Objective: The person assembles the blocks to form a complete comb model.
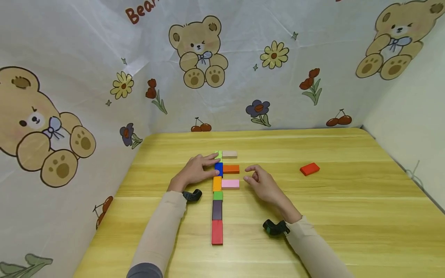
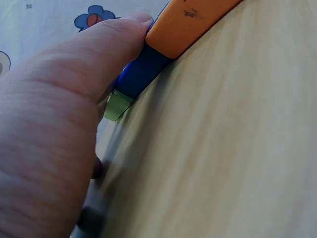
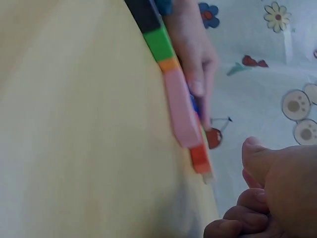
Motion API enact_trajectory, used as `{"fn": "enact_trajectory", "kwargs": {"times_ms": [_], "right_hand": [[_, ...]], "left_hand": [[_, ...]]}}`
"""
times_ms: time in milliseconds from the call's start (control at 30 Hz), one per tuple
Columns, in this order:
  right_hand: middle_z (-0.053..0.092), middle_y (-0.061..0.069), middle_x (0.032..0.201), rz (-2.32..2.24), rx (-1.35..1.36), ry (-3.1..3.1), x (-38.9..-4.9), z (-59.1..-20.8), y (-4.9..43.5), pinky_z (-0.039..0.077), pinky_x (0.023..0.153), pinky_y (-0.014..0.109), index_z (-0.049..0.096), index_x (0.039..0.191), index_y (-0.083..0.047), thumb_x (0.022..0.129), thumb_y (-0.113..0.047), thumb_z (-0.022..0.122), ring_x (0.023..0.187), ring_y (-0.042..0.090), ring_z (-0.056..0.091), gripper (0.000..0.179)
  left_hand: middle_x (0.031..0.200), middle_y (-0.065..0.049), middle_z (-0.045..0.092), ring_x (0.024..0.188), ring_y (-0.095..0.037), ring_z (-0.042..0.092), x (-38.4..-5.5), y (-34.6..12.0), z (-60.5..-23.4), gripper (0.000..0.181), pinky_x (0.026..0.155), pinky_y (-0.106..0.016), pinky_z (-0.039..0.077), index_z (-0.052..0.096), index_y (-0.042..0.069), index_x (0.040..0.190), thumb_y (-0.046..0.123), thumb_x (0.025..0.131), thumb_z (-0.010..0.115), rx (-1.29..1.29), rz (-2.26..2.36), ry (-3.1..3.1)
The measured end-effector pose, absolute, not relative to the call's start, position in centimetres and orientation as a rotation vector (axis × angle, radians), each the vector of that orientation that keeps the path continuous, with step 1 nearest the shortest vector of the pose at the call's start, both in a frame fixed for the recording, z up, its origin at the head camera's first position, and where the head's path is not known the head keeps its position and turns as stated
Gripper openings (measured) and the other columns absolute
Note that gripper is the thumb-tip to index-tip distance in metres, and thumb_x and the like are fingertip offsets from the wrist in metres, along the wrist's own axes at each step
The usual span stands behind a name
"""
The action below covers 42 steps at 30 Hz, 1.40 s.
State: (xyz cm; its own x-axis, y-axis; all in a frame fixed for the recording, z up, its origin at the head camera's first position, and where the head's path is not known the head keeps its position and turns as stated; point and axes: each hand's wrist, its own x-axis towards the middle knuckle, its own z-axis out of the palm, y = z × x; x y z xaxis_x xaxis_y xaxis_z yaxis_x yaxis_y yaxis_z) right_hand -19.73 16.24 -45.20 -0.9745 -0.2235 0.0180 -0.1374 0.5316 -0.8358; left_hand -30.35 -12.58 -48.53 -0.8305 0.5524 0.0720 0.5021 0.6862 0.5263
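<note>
My left hand (image 1: 196, 170) rests on a row of coloured blocks, its thumb on the blue block (image 1: 219, 166) and its extended fingers over the light green block (image 1: 218, 155). Nearer along that row lie a yellow-orange block (image 1: 217, 184), a green block (image 1: 218, 195), a dark purple block (image 1: 217, 209) and a red block (image 1: 217, 231). Jutting right from the row are a beige block (image 1: 230, 154), an orange block (image 1: 231, 169) and a pink block (image 1: 230, 184). Just right of the orange and pink ends, my right hand (image 1: 265, 187) hovers with loosely curled fingers, holding nothing.
A loose red block (image 1: 309, 168) lies at the right on the wooden table (image 1: 347, 216). Behind and left of the table hangs a white bear-print sheet (image 1: 240, 34). Dark wrist devices sit at both cuffs, the right one (image 1: 276, 227) low over the tabletop.
</note>
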Motion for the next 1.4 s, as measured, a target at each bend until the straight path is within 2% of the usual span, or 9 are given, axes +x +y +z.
{"fn": "enact_trajectory", "kwargs": {"times_ms": [133, 300, 400, 533, 700, 967, 1233, 1333, 1400], "right_hand": [[0.032, 0.004, 0.078, -1.474, -0.275, 2.740, -20.2, -43.8, 18.3, 0.030, 0.059, 0.029, 0.052, 0.133, -0.004, 0.103, -0.022, 0.058, 0.064, 0.016, 0.030, 0.035], [0.026, 0.004, 0.080, -1.527, -0.253, 2.809, -20.8, -42.6, 21.0, 0.028, 0.057, 0.029, 0.053, 0.131, -0.012, 0.101, -0.028, 0.061, 0.063, 0.016, 0.026, 0.035], [0.024, 0.004, 0.082, -1.601, -0.251, 2.806, -21.1, -42.5, 22.8, 0.027, 0.056, 0.029, 0.054, 0.131, -0.013, 0.100, -0.033, 0.061, 0.063, 0.015, 0.023, 0.037], [0.025, 0.006, 0.084, -1.655, -0.256, 2.837, -21.5, -42.7, 25.2, 0.027, 0.056, 0.031, 0.056, 0.131, -0.011, 0.099, -0.035, 0.062, 0.065, 0.016, 0.023, 0.040], [0.028, 0.006, 0.086, -1.635, -0.188, 2.924, -21.7, -43.0, 28.0, 0.029, 0.059, 0.029, 0.057, 0.132, -0.015, 0.099, -0.038, 0.062, 0.068, 0.016, 0.025, 0.041], [0.033, 0.006, 0.089, -1.681, -0.159, 2.993, -21.2, -43.5, 31.8, 0.030, 0.059, 0.027, 0.056, 0.138, -0.015, 0.101, -0.029, 0.060, 0.070, 0.015, 0.030, 0.040], [0.032, 0.005, 0.090, -1.640, -0.047, 3.021, -20.1, -44.6, 35.3, 0.031, 0.061, 0.026, 0.053, 0.145, -0.010, 0.104, -0.032, 0.054, 0.072, 0.014, 0.031, 0.046], [0.031, 0.006, 0.088, -1.666, -0.058, 3.010, -20.0, -45.0, 35.8, 0.030, 0.061, 0.027, 0.055, 0.142, -0.007, 0.104, -0.028, 0.055, 0.071, 0.015, 0.031, 0.044], [0.031, 0.007, 0.087, -1.669, -0.056, 2.995, -20.0, -44.9, 35.8, 0.030, 0.060, 0.027, 0.055, 0.141, -0.004, 0.104, -0.025, 0.055, 0.071, 0.015, 0.030, 0.042]], "left_hand": [[0.159, 0.022, 0.035, 0.104, -0.013, 0.047, -30.5, -12.3, -48.4, 0.063, 0.107, -0.045, 0.030, 0.050, 0.040, 0.146, 0.068, 0.090, 0.059, 0.905, 0.825, 2.795], [0.160, 0.021, 0.035, 0.121, -0.016, 0.047, -30.4, -12.3, -48.4, 0.063, 0.113, -0.048, 0.027, 0.050, 0.040, 0.146, 0.068, 0.090, 0.059, 0.898, 0.841, 2.787], [0.159, 0.021, 0.036, 0.124, -0.018, 0.046, -30.3, -12.4, -48.5, 0.063, 0.115, -0.049, 0.025, 0.050, 0.040, 0.146, 0.068, 0.090, 0.060, 0.883, 0.845, 2.786], [0.159, 0.022, 0.036, 0.112, -0.016, 0.048, -30.2, -12.5, -48.6, 0.064, 0.112, -0.047, 0.028, 0.051, 0.038, 0.146, 0.068, 0.090, 0.060, 0.875, 0.843, 2.785], [0.159, 0.022, 0.036, 0.102, -0.012, 0.046, -30.2, -12.5, -48.6, 0.064, 0.104, -0.043, 0.032, 0.051, 0.037, 0.146, 0.066, 0.090, 0.061, 0.875, 0.842, 2.791], [0.159, 0.024, 0.036, 0.099, -0.013, 0.045, -30.3, -12.4, -48.4, 0.062, 0.102, -0.042, 0.033, 0.051, 0.038, 0.146, 0.064, 0.091, 0.062, 0.886, 0.833, 2.794], [0.158, 0.023, 0.036, 0.097, -0.013, 0.045, -30.6, -11.8, -48.5, 0.063, 0.095, -0.039, 0.033, 0.051, 0.038, 0.145, 0.067, 0.090, 0.061, 0.910, 0.842, 2.779], [0.158, 0.022, 0.037, 0.108, -0.017, 0.049, -30.4, -12.0, -48.5, 0.063, 0.103, -0.043, 0.032, 0.052, 0.037, 0.146, 0.066, 0.090, 0.061, 0.906, 0.858, 2.780], [0.158, 0.023, 0.037, 0.108, -0.017, 0.049, -30.2, -12.2, -48.4, 0.063, 0.103, -0.043, 0.032, 0.052, 0.037, 0.145, 0.066, 0.090, 0.061, 0.892, 0.850, 2.793]]}}
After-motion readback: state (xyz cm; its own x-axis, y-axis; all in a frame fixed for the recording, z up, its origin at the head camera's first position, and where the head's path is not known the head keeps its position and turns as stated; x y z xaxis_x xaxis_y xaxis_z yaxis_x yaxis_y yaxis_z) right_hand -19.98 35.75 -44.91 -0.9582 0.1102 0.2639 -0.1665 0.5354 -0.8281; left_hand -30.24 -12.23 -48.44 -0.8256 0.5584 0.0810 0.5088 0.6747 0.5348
